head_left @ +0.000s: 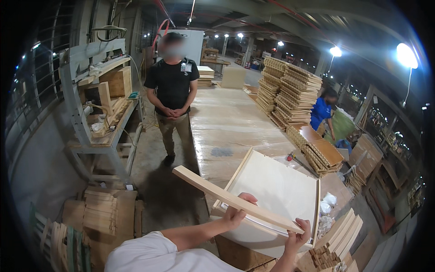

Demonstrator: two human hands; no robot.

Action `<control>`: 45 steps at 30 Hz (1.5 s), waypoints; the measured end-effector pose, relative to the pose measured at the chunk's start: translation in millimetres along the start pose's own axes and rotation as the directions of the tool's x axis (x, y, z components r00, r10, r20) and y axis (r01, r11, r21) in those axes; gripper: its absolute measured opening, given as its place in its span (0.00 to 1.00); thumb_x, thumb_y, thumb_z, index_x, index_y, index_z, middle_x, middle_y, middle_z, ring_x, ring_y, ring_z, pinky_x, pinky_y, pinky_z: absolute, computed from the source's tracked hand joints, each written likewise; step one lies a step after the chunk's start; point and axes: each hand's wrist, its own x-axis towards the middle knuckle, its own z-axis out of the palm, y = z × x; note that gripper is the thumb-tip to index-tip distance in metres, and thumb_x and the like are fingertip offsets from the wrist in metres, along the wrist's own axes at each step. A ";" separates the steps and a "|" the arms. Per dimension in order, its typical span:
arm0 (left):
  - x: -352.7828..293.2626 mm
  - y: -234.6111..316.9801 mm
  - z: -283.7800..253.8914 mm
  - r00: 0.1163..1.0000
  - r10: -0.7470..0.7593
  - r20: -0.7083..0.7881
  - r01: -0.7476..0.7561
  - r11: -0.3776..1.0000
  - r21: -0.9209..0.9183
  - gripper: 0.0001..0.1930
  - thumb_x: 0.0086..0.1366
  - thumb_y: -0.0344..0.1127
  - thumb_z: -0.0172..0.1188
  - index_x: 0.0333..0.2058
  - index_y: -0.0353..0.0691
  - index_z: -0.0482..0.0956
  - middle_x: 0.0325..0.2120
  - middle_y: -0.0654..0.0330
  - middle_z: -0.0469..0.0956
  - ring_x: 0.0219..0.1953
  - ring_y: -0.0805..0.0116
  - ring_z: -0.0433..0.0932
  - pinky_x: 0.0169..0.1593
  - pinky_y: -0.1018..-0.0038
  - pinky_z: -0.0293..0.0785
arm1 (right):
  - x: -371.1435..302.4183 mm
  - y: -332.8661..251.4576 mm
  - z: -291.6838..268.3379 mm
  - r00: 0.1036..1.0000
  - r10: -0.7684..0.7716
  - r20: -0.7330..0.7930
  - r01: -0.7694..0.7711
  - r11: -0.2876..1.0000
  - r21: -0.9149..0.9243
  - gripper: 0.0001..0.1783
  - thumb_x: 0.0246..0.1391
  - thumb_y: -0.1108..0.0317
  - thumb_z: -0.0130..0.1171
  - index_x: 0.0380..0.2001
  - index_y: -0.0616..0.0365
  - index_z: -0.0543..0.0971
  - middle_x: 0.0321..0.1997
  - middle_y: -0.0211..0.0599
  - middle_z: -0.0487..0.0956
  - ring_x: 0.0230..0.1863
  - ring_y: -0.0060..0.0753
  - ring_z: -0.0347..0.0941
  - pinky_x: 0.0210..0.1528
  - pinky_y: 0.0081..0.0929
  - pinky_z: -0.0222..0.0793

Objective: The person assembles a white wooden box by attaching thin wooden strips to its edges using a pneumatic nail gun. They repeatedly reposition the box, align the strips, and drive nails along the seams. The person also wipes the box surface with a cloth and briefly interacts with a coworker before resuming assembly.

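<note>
A long pale wooden strip slants across the front of me, its far-left end raised past the table's edge. My left hand grips it near the middle, with the fingers curled round it. Close to its right end, my right hand is closed on the strip, thumb and fingers on opposite sides. Below and behind the strip lies a shallow white panel with raised wooden edges, resting on the near part of the table. The strip hides part of the panel's near edge.
Tall stacks of slatted wooden pieces stand on the table's right side. A red-and-black hand tool lies beyond the panel. Loose wood strips are piled at lower right. One person stands left of the table; another bends at right.
</note>
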 end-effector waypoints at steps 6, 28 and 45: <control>-1.1 0.7 0.0 0.999 0.024 -0.029 -0.024 1.000 0.007 0.41 0.57 0.73 0.51 0.47 0.34 0.67 0.35 0.56 0.73 0.39 0.71 0.74 0.44 0.73 0.71 | 1.2 2.7 3.9 0.997 -0.057 -0.049 0.059 0.998 0.037 0.27 0.40 0.52 0.72 0.36 0.64 0.76 0.26 0.34 0.68 0.27 0.28 0.66 0.27 0.22 0.60; 46.4 95.2 -104.5 0.848 -0.038 -0.528 -0.025 0.993 -0.112 0.19 0.69 0.34 0.53 0.56 0.39 0.65 0.45 0.55 0.77 0.40 0.69 0.80 0.41 0.77 0.75 | -5.9 14.6 4.0 0.988 -0.037 -0.153 0.046 0.998 0.053 0.27 0.55 0.54 0.62 0.51 0.61 0.70 0.36 0.35 0.70 0.32 0.23 0.63 0.30 0.19 0.59; 35.0 124.1 -112.9 0.921 0.230 0.315 -0.387 0.441 0.810 0.32 0.49 0.41 0.72 0.52 0.39 0.71 0.48 0.56 0.77 0.49 0.54 0.76 0.53 0.64 0.71 | 15.9 -14.1 -40.0 0.904 0.252 -0.345 -0.148 0.942 0.301 0.21 0.68 0.61 0.43 0.59 0.57 0.66 0.24 0.24 0.68 0.19 0.12 0.55 0.19 0.14 0.51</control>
